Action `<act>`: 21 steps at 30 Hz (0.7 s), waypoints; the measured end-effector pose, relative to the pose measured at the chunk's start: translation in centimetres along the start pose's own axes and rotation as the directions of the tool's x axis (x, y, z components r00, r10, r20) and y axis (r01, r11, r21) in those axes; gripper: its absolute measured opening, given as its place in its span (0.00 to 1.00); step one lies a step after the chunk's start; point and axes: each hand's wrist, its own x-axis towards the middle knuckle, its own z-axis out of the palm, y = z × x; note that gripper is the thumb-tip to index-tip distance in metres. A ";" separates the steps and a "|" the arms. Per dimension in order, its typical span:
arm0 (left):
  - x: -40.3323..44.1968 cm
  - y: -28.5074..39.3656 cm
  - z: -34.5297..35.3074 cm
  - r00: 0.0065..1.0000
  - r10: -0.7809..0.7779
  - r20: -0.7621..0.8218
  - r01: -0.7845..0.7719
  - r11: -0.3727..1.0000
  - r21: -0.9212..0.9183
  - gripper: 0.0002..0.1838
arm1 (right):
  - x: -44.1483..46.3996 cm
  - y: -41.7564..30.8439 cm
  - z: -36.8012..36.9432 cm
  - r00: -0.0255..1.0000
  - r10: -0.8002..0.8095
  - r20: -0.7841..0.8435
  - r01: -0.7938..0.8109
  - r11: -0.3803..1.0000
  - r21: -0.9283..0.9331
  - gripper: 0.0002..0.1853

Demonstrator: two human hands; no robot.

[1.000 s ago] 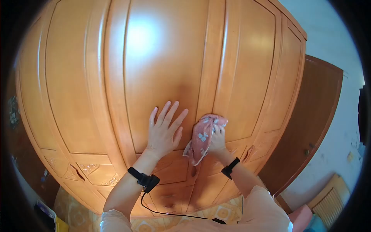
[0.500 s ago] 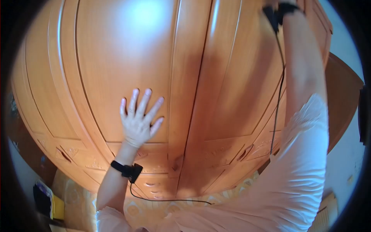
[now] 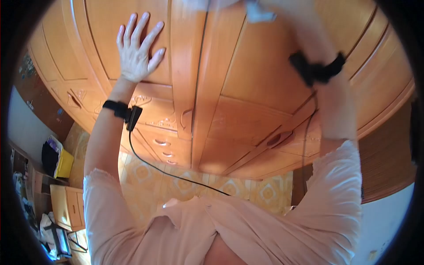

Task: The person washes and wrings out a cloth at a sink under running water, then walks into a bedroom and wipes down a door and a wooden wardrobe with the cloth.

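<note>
My left hand [image 3: 137, 51] lies flat on the orange-brown wooden wardrobe door [image 3: 104, 39], fingers spread, holding nothing. High on the right-hand door [image 3: 260, 66], my right hand [image 3: 285, 6] is blurred and partly cut off by the top edge. A pale, bluish-white cloth [image 3: 261, 13] shows under its fingers, against the wood. The cloth's full shape is hidden. Each forearm wears a black strap, the left strap [image 3: 121, 111] and the right strap [image 3: 318, 68], with a thin black cable.
Carved lower panels and small drawers [image 3: 163, 148] sit below the doors, above a patterned tile floor [image 3: 145, 176]. At the left stand a yellow bin [image 3: 64, 163] and a small wooden cabinet [image 3: 66, 205]. A brown wooden panel [image 3: 388, 150] is on the right.
My right hand has come down and inward from the top right, bringing the cloth into sight. The view has tilted lower; my left hand appears higher in it, still flat on the door.
</note>
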 end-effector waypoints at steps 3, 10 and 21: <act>0.3 0.3 -0.5 1.000 0.007 0.004 -0.007 1.000 0.011 0.33 | -9.6 -8.1 -3.6 0.914 0.101 0.393 -0.127 0.991 0.042 0.36; -3.2 5.4 -5.2 0.957 -0.201 0.211 0.225 0.969 -0.098 0.33 | -28.0 -23.1 -16.2 0.534 -0.366 0.762 0.001 0.901 0.433 0.22; -20.3 11.8 -18.3 0.713 -0.431 0.553 0.574 0.811 -0.108 0.36 | -12.7 3.4 -14.4 0.710 0.036 0.703 0.039 0.995 -0.090 0.35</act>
